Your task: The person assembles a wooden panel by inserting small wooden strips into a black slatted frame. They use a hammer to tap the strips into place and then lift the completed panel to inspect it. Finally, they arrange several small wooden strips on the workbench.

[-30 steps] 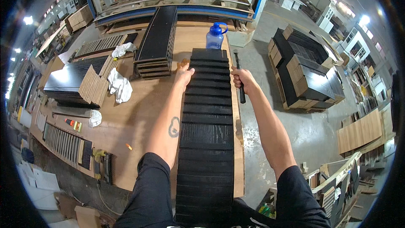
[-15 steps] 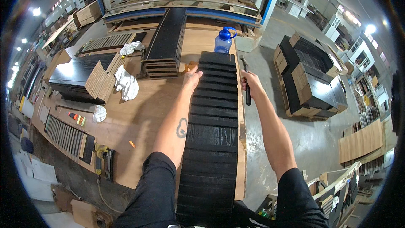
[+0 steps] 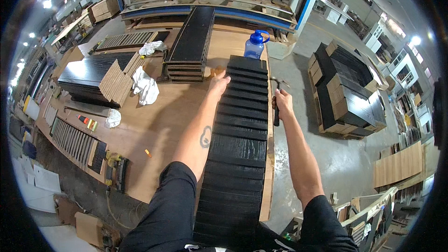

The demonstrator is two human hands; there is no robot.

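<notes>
A long black slatted panel [image 3: 236,149], like a louvred shutter, lies lengthwise in front of me along the right edge of the wooden worktable [image 3: 140,172]. My left hand [image 3: 218,86] is closed at its far left edge, thumb toward the slats and the other fingers partly hidden. Just beyond that hand is a small orange-brown item [image 3: 216,71] that I cannot make out. My right hand [image 3: 283,104] is wrapped round the dark handle of a hammer [image 3: 277,115], beside the panel's right edge. The hammer head is up, apart from the panel.
A blue water bottle [image 3: 254,45] stands at the panel's far end. Stacked black boards [image 3: 191,37] and more black panels [image 3: 95,74] lie to the left, with white rags [image 3: 145,86] and a nail gun [image 3: 116,170]. A loaded pallet [image 3: 347,93] sits on the floor at right.
The view has shifted slightly, so most things appear a little further right. The hammer has tilted, its head now turned outward to the right. My left hand stays at the panel's edge.
</notes>
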